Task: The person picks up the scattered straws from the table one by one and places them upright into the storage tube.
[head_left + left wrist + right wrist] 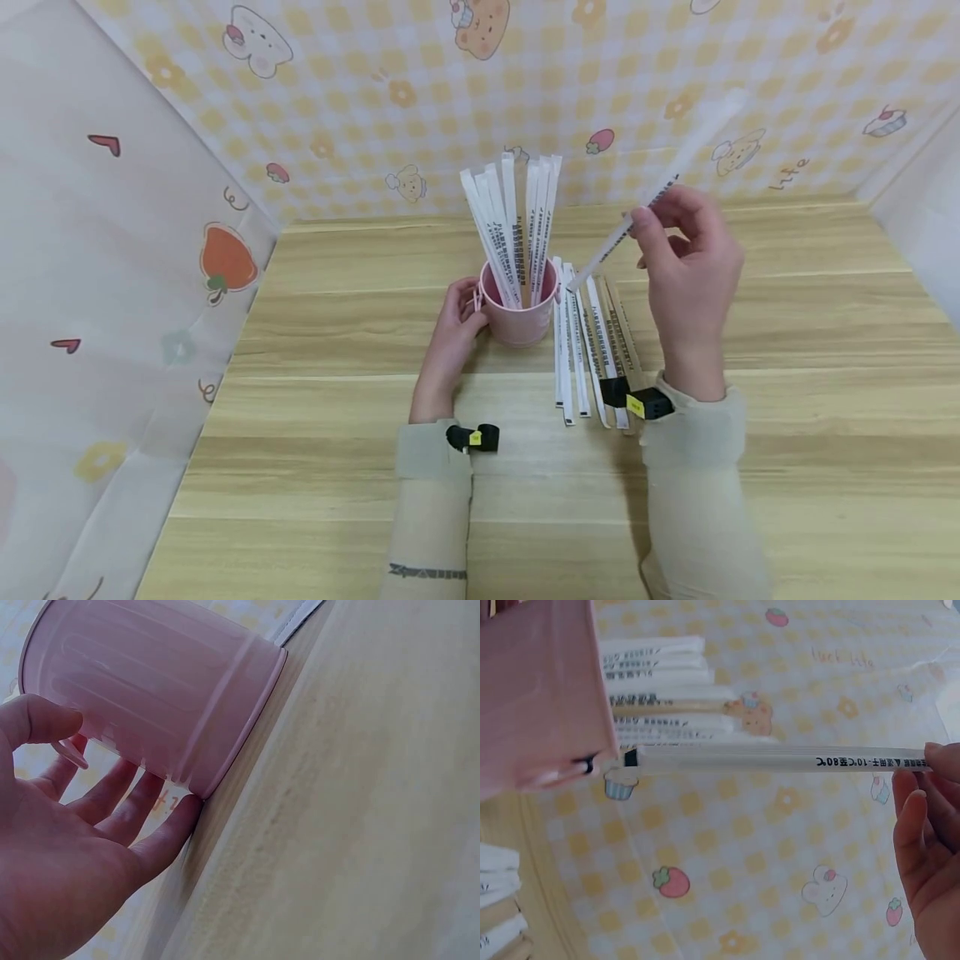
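Right hand (696, 262) pinches wrapped straw (772, 760): slim, white, black-printed, tilted.

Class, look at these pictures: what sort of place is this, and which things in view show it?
Probably an indoor tabletop work corner, perhaps arranged for filming: there is a wood-grain tabletop, a yellow-checked cartoon backdrop behind it, and a pink bucket holding slim wrapped sticks.

Behind the wood-grained table (322, 475), a yellow-and-white checked backdrop (345, 154) is seen, printed with bears (482, 32), flowers (401, 93), strawberries (600, 142) and cupcakes (886, 123). Left of the table, a white sheet (150, 275) is decorated with a large strawberry (227, 258) and small hearts (107, 144). Right of the table, a whitish surface (926, 187) is partly shown.
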Tool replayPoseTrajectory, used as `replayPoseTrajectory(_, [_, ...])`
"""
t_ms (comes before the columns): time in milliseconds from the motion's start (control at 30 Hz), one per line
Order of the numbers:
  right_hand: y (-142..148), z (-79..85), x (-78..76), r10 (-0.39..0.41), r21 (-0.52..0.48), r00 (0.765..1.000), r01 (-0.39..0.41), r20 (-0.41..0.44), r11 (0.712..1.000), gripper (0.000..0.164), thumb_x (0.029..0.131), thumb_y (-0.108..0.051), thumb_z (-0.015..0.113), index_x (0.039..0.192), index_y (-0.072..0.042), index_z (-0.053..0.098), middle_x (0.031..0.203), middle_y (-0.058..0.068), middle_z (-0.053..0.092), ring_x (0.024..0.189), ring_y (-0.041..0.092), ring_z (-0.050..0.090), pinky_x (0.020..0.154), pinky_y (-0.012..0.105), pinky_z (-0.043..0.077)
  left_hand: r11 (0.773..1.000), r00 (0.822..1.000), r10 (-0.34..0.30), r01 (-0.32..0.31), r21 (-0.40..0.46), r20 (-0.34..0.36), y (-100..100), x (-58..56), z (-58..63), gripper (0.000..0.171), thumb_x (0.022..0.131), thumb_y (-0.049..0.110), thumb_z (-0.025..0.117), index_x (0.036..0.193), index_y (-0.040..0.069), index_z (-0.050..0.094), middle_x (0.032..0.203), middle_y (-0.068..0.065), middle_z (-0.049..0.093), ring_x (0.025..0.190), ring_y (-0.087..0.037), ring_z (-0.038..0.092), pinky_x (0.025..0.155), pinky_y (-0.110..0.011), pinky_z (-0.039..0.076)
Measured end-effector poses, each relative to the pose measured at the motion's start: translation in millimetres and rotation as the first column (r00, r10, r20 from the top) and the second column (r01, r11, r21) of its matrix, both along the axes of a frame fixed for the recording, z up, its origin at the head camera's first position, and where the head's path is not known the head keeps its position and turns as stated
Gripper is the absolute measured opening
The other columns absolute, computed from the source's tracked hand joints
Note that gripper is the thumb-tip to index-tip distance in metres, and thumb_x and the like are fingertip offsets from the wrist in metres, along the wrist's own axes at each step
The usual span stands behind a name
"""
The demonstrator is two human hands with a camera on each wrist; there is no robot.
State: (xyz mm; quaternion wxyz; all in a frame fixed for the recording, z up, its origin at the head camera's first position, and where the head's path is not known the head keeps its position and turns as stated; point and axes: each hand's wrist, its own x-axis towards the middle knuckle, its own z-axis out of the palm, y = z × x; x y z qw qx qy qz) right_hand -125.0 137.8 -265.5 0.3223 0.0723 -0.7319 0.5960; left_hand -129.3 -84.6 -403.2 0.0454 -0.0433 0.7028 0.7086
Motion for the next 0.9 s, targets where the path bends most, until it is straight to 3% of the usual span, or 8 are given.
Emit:
replayPoseTrajectory(233, [-4, -7.9, -9.8, 0.012, -0.064, 0.997, -0.017, -0.075, 0.998, 0.021, 0.078, -0.012, 0.067, 0.096, -0.001, 0.061, 0.084, 0.01, 0.061, 0.069, 0.018, 0.058, 0.046, 0.017, 0.044, 1.0, 1.0, -0.008, 0.008, 0.0, 0.011, 1, 0.7, 0.7, 0.047, 0.082, 0.004, 0.05, 0.126, 0.021, 0.04, 0.131, 0.003, 0.041, 0.12, -0.011, 0.04, 0.096, -0.03, 0.039])
replayPoseTrajectory(533, [-19, 4.2, -2.9, 0.072, -0.052, 0.994, -0.076, -0.081, 0.996, 0.019, 0.08, -0.009, 0.065, 0.094, 0.003, 0.06, 0.083, 0.01, 0.059, 0.069, 0.017, 0.056, 0.048, 0.019, 0.046, 1.0, 1.0, 0.004, -0.004, -0.005, 0.008, -1, -0.3, -0.1, 0.046, 0.083, 0.006, 0.051, 0.125, 0.022, 0.041, 0.13, 0.004, 0.042, 0.119, -0.01, 0.041, 0.095, -0.03, 0.039])
replayPoseTrajectory(700, [-25, 1.1, -3.9, 0.042, 0.018, 0.999, -0.042, -0.022, 0.999, 0.021, 0.081, -0.014, 0.064, 0.094, 0.002, 0.06, 0.085, 0.006, 0.06, 0.072, 0.013, 0.057, 0.05, 0.017, 0.046, 1.0, 1.0, 0.003, -0.003, 0.001, 0.004, -1, 0.1, 0.4, 0.046, 0.083, 0.006, 0.051, 0.125, 0.022, 0.041, 0.13, 0.003, 0.042, 0.119, -0.01, 0.04, 0.095, -0.03, 0.039])
replayPoseTrajectory(900, [-28, -16.5, -15.6, -0.027, 0.117, 0.996, 0.016, 0.087, 0.993, 0.028, 0.081, -0.024, 0.064, 0.098, -0.002, 0.06, 0.091, 0.0, 0.061, 0.079, 0.007, 0.057, 0.058, 0.019, 0.046, 1.0, 1.0, -0.003, 0.003, 0.003, 0.006, -1, 0.1, 0.6, 0.047, 0.083, 0.006, 0.051, 0.125, 0.023, 0.041, 0.131, 0.004, 0.041, 0.119, -0.011, 0.04, 0.095, -0.03, 0.039])
